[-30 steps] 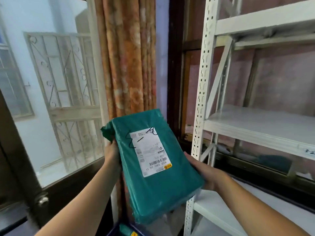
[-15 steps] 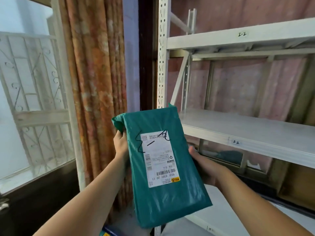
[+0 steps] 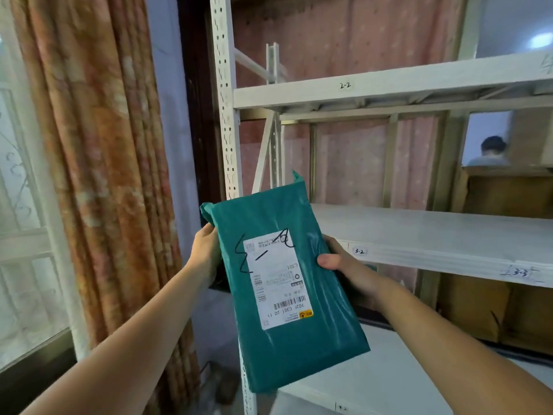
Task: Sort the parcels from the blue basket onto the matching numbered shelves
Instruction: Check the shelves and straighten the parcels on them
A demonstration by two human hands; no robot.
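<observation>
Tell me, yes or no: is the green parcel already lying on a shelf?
No, both the left hand and right hand hold the green parcel up.

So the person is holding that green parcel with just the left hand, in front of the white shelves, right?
Not quite. The head view shows both hands on the green parcel: the left hand grips its left edge and the right hand its right edge. The rest holds: it is held up in front of the white shelves.
</observation>
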